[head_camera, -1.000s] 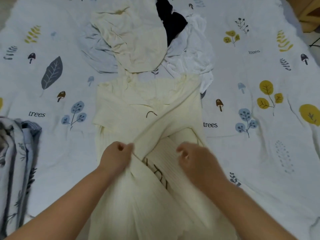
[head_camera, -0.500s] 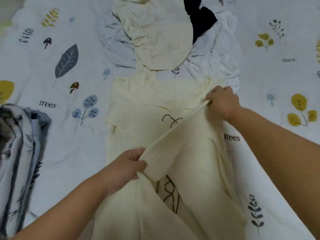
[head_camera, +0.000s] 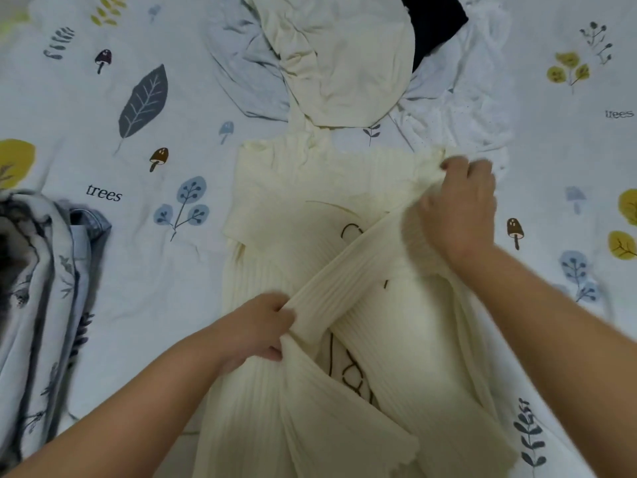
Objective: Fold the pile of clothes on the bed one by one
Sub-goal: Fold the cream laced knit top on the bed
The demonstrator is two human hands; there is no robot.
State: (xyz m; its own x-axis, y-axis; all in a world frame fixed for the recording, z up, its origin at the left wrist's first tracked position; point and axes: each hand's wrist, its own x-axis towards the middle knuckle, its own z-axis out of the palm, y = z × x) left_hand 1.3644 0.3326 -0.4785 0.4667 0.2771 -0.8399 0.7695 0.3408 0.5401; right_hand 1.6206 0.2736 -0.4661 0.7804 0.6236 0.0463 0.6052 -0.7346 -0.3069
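A cream ribbed sweater (head_camera: 310,208) with dark embroidery lies lengthwise on the bed, neck toward the far side. One sleeve crosses its front diagonally. My left hand (head_camera: 255,327) grips the lower end of that sleeve near the sweater's middle. My right hand (head_camera: 462,205) grips the sweater at its right shoulder, where the sleeve begins. Beyond the neck lies the pile of clothes: a cream garment (head_camera: 344,60) on top, a grey one (head_camera: 241,60) at its left, a black one (head_camera: 434,25) and a white one (head_camera: 462,108) at its right.
The bed sheet (head_camera: 144,288) is white with printed leaves, mushrooms and the word "trees". A folded stack of grey-blue patterned fabric (head_camera: 38,288) sits at the left edge. Bare sheet lies on both sides of the sweater.
My right hand went from the sweater's middle up to its right shoulder and now grips there. The sleeve is drawn out straighter across the front. My left hand kept its grip.
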